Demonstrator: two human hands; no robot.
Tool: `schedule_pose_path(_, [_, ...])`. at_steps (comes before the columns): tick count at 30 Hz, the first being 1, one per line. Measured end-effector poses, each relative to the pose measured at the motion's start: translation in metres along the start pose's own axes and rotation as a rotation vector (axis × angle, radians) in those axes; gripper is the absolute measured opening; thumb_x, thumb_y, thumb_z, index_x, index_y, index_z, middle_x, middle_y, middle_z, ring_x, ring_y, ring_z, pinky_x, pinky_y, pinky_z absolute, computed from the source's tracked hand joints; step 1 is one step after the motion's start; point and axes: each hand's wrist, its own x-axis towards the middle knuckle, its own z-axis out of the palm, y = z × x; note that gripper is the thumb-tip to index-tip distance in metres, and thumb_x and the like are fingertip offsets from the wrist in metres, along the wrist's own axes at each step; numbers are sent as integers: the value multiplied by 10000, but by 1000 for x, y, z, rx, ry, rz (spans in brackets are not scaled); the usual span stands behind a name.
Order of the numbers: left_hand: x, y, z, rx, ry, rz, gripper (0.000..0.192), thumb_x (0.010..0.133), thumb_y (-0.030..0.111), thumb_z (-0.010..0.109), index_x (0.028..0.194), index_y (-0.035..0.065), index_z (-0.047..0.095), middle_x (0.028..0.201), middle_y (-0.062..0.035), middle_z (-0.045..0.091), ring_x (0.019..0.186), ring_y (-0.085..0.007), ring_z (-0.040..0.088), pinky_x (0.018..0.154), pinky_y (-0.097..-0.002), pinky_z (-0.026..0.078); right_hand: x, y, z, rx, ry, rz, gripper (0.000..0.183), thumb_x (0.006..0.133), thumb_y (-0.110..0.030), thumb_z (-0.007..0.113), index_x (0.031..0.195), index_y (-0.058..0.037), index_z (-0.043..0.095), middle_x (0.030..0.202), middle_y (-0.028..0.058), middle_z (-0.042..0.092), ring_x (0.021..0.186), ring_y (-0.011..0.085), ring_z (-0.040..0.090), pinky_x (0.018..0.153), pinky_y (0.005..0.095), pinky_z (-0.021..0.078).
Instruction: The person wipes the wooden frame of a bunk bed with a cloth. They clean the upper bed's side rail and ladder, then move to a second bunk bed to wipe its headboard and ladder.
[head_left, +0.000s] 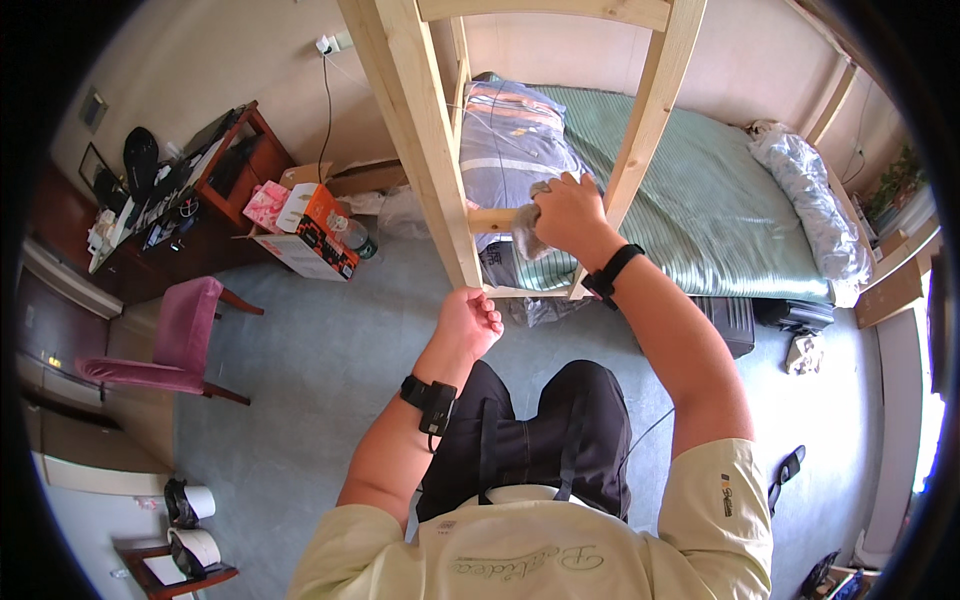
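Observation:
My right hand grips a grey cloth against a wooden ladder rung, with part of the cloth hanging below it. This rung runs between the left wooden post and the right wooden post of a bunk bed frame. Low by the foot of the left post is my left hand, its fingers curled in and nothing visible in them. Whether it touches the post I cannot tell. Behind the ladder lies the lower bunk's green striped mat, with a folded grey-blue quilt on it.
A pink upholstered chair stands at left, near an open cardboard box and a plastic bottle. Beyond them is a cluttered wooden desk. A dark suitcase sits under the bunk's edge. A cable trails beside my leg.

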Motion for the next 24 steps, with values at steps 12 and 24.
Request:
schedule_pose_path(12, [-3, -4, 1, -4, -45, 22, 197, 879, 200, 569, 731, 131, 459, 689, -19, 499, 669, -184, 488, 637, -329, 388, -5, -8, 14, -148, -65, 104, 354, 852, -228, 601, 1145, -66, 716, 1216, 118, 623, 1173, 287, 522, 1006, 473, 390])
schedule_pose_path(24, [-22, -1, 5, 68, -125, 103, 169, 904, 212, 584, 772, 134, 513, 691, -3, 515, 661, -179, 491, 629, -330, 396, -94, -37, 42, 719, 753, 378, 357, 756, 38, 604, 1090, -66, 677, 1163, 176, 599, 1071, 363, 572, 995, 464, 427])
